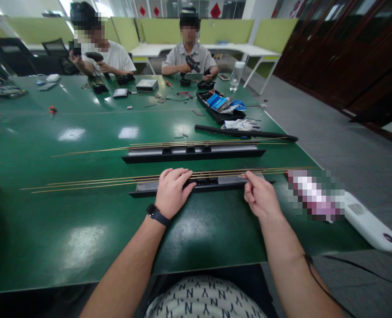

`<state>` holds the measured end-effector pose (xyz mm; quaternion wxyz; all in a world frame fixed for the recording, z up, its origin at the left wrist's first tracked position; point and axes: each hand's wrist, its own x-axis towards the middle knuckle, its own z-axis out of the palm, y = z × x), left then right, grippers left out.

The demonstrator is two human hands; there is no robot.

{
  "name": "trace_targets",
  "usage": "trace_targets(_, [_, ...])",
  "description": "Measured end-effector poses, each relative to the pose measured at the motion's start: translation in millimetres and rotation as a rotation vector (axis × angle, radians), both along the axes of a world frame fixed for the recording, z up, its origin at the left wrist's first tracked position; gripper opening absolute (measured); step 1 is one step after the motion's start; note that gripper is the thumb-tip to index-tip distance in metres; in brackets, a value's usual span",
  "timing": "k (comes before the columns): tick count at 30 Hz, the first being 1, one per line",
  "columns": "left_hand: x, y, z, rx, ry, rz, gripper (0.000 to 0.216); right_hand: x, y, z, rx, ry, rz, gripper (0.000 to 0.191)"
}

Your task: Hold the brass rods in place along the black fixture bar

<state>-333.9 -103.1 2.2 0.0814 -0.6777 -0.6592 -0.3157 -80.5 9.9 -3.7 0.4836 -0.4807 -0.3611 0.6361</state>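
Note:
A long black rail [215, 184] lies across the green table [83, 229] just in front of me, with several thin brass rods [93, 182] laid along it. My left hand [173, 191] rests palm down on the rail's middle, fingers curled over the rods. My right hand [260, 194] is closed in a pinch on the rods near the rail's right end. A second black rail [196, 153] with its own brass rods [116, 148] lies parallel a little farther back.
A black strip [249, 132], a black tray [220, 108] of blue and white parts and a clear bottle [237, 75] sit at the back right. A white device [371, 225] lies at the right edge. Two people work with tools across the table.

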Motion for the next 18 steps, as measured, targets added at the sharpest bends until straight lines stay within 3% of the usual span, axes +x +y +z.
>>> trace_targets(4, [-0.1,0.0,0.6,0.004,0.005,-0.002,0.029,-4.1,-3.5,-0.4,-0.014,0.014,0.120,0.038])
trace_targets(18, [0.2,0.0,0.4,0.008,-0.001,-0.003,0.029,-9.3,-7.0,1.9,0.003,-0.022,0.228,0.041])
